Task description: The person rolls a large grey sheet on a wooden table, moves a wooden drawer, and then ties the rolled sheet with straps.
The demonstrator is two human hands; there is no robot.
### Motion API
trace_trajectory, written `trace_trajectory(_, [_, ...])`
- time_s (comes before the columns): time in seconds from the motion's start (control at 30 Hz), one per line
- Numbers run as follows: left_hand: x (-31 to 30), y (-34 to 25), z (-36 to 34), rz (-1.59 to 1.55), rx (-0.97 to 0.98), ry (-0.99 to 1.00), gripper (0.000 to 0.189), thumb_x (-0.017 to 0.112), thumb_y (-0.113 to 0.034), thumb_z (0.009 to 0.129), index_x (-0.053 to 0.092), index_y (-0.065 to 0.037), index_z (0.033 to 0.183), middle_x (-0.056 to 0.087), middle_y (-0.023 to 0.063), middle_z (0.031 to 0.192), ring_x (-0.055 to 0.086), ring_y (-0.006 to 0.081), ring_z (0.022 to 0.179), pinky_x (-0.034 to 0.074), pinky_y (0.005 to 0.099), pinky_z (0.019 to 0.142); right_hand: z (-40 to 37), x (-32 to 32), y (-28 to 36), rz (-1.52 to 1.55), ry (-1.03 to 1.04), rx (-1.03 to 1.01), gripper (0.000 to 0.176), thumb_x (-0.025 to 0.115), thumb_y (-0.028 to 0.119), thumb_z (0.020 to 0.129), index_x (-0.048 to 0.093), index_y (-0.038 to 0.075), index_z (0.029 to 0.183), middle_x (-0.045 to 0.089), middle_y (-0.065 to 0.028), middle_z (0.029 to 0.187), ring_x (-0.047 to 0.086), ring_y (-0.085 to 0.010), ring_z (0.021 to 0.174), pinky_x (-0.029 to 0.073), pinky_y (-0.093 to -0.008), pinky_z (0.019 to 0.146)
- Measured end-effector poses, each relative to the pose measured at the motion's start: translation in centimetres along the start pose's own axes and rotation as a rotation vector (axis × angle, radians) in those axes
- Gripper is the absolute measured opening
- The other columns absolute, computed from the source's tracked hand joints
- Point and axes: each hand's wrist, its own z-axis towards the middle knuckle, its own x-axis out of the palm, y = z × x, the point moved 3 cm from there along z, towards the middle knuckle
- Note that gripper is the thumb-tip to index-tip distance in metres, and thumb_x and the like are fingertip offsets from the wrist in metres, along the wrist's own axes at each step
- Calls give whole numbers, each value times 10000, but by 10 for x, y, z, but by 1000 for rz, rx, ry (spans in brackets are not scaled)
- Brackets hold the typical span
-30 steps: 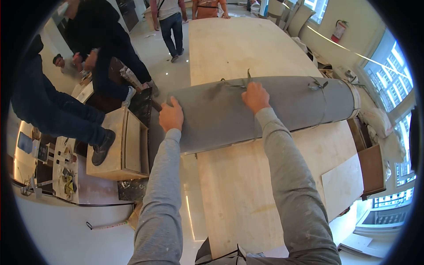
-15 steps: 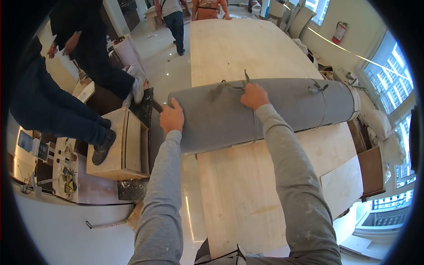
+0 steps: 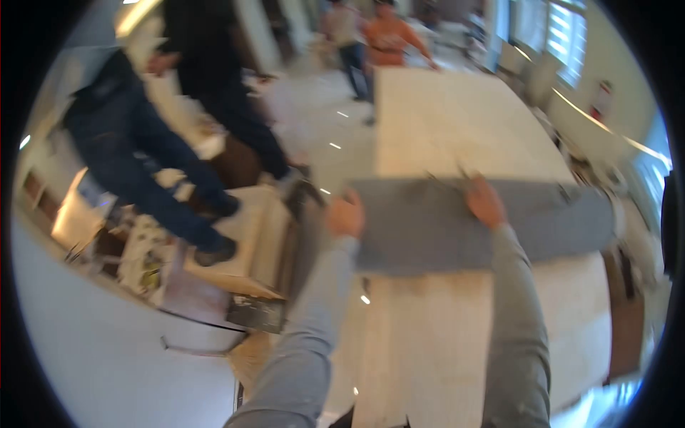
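Observation:
A thick grey roll, perhaps fabric or padding, lies crosswise on a long pale wooden tabletop. My left hand is at the roll's left end with its fingers curled against it, though motion blurs them. My right hand is closed at the roll's upper side, on a thin dark tie wrapped round it. More of the tie shows farther right along the roll, smeared by the blur. Both my arms reach forward in grey sleeves.
To the left, a person in dark trousers has a foot on a wooden box; another person in dark clothes is behind. Beyond the tabletop's far end is a person in orange. Chairs and clutter line the right wall.
My view has swung left, so the roll, tabletop and people appear farther right and lower, and blurred. Both hands stay at the same places on the roll.

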Motion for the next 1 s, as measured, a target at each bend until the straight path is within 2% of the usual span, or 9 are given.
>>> trace_trajectory(0.03, [1, 2, 0, -53, -58, 20, 679, 411, -537, 1084, 651, 83, 1223, 737, 338, 1067, 721, 495, 1037, 559, 565, 939, -2, 10, -16, -102, -40, -167, 361, 617, 203, 1013, 684, 29, 1322, 688, -238, 1330, 637, -446, 1236, 503, -508, 1068])
trace_trajectory(0.07, [0, 5, 0, -70, -59, 48, 692, 415, -547, 1081, 628, 86, 1261, 729, 354, 1092, 717, 498, 1058, 552, 572, 954, 0, -15, 10, 123, 35, -23, 330, 642, 208, 1006, 702, 52, 1290, 703, -240, 1301, 640, -448, 1231, 497, -508, 1076])
trace_trajectory(0.1, [5, 10, 2, -49, -68, 51, 677, 420, -544, 1081, 635, 83, 1218, 738, 344, 1031, 722, 500, 1022, 557, 573, 928, 1, -9, 1, 120, -25, -149, 270, 654, 170, 994, 732, 62, 1229, 736, -218, 1197, 715, -421, 1044, 587, -496, 895])
trace_trajectory(0.17, [-1, 3, -1, -40, -80, 77, 653, 436, -540, 1077, 640, 74, 1167, 747, 322, 959, 727, 500, 972, 563, 574, 892, -4, -67, 60, 378, 204, 287, 231, 677, 110, 964, 759, 54, 1173, 718, -174, 1019, 717, -364, 792, 604, -452, 586])
trace_trajectory(0.27, [-2, 0, -5, -44, -55, 9, 626, 456, -533, 1073, 636, 63, 1137, 748, 305, 900, 729, 498, 936, 568, 572, 857, -7, -69, 57, 567, 120, 393, 227, 731, 91, 923, 779, 38, 1138, 619, -111, 855, 659, -269, 657, 513, -379, 383])
trace_trajectory(0.47, [1, 5, -2, -76, -121, 53, 645, 423, -579, 1070, 650, 11, 1196, 747, 317, 1039, 720, 516, 1008, 547, 591, 929, -7, -64, 66, 442, 102, 279, 157, 809, 123, 868, 739, 20, 964, 560, -72, 834, 621, -204, 636, 524, -373, 365])
trace_trajectory(0.77, [0, 2, -4, -14, -75, 25, 624, 451, -539, 1074, 632, 52, 1165, 754, 302, 959, 738, 493, 942, 574, 566, 873, -11, -59, 47, 591, 149, 262, 96, 772, 28, 843, 679, 16, 866, 579, -83, 843, 614, -246, 632, 510, -391, 377])
trace_trajectory(0.97, [-8, -3, -6, -78, -117, 105, 644, 424, -569, 1071, 641, 26, 1189, 742, 323, 1070, 709, 517, 1042, 535, 598, 941, -1, -29, 24, 240, -77, -152, 103, 702, -39, 802, 650, 38, 844, 596, -133, 857, 612, -306, 665, 563, -424, 486])
trace_trajectory(1.0, [-9, -4, -6, -68, -115, 93, 643, 425, -569, 1071, 639, 26, 1189, 742, 323, 1066, 709, 517, 1040, 535, 599, 941, -1, -26, 18, 310, 1, -50, 96, 703, -32, 824, 643, 38, 851, 588, -109, 824, 606, -269, 633, 546, -404, 451])
